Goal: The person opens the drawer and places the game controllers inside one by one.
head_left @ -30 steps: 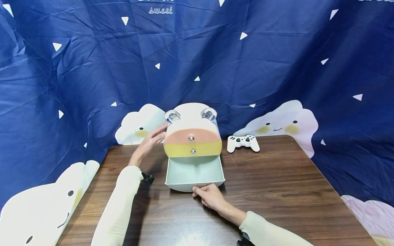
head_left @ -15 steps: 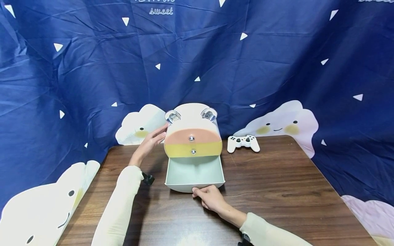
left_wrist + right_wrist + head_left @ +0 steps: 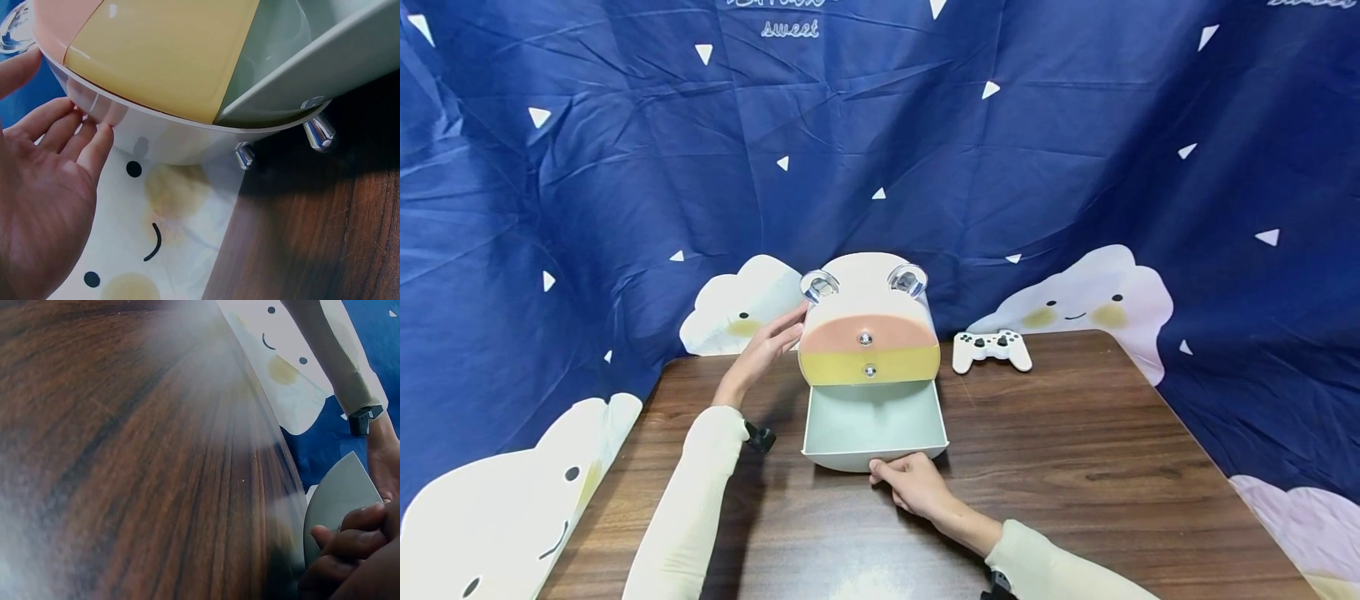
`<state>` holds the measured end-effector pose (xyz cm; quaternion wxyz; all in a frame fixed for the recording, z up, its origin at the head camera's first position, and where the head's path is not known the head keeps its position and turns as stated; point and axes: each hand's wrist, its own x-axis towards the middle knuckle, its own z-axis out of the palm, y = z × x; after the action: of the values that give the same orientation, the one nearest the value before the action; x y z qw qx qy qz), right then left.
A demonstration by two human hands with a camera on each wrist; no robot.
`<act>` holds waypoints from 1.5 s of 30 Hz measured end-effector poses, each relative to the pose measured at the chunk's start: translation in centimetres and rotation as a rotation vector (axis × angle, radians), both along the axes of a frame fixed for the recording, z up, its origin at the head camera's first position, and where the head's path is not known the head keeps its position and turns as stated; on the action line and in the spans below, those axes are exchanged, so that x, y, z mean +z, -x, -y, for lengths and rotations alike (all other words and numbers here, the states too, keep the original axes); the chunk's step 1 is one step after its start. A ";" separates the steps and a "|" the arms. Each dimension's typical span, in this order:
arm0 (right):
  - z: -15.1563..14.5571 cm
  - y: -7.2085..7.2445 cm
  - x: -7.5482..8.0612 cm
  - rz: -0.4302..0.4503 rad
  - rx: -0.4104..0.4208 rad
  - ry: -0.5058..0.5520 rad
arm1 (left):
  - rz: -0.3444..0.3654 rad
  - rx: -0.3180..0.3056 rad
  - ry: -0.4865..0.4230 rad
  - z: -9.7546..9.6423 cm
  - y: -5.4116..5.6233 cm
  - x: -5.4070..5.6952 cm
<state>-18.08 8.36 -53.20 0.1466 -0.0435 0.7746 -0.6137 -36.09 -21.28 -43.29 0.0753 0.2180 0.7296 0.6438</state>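
Observation:
A small white drawer box (image 3: 871,287) with two shiny round eye-like rings on top stands on the table. Its pink drawer (image 3: 838,333) and yellow drawer (image 3: 835,367) are closed, each with a round silver knob. The pale green bottom drawer (image 3: 876,417) is pulled out, and nothing lies inside it. My right hand (image 3: 917,486) pinches the front of that drawer; its knob is hidden behind the fingers. My left hand (image 3: 53,181) rests its nearly straight fingertips on the box's left side, as the left wrist view shows.
A white game controller (image 3: 992,351) lies on the wooden table (image 3: 1075,458) just right of the box. Behind hangs a blue cloth (image 3: 880,125) with white triangles and clouds. Short silver feet (image 3: 320,132) hold the box off the tabletop.

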 end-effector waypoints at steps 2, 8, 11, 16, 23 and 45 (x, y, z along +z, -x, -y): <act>-0.1 0.0 0.0 -0.009 0.017 -0.014 | -0.001 -0.001 -0.001 0.0 0.0 0.0; -0.6 -0.2 0.8 -0.078 0.097 -0.118 | -0.001 -0.004 0.002 0.1 -0.1 0.0; -1.0 -0.2 1.7 -0.112 0.118 -0.167 | -0.001 -0.003 0.005 0.1 0.0 0.0; -2.4 -0.1 3.8 -0.147 0.119 -0.180 | -0.004 0.004 0.012 0.1 0.1 -0.1; -5.5 1.4 7.1 -0.239 0.069 -0.248 | 0.010 0.009 0.006 0.2 0.0 -0.2; -16.6 10.9 13.1 -0.516 0.005 -0.655 | 0.006 -0.004 0.009 0.2 0.1 0.0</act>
<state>-28.94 24.92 -40.13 -0.0449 -0.1489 0.9400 -0.3035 -36.16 -21.50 -43.31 0.0799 0.2172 0.7317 0.6412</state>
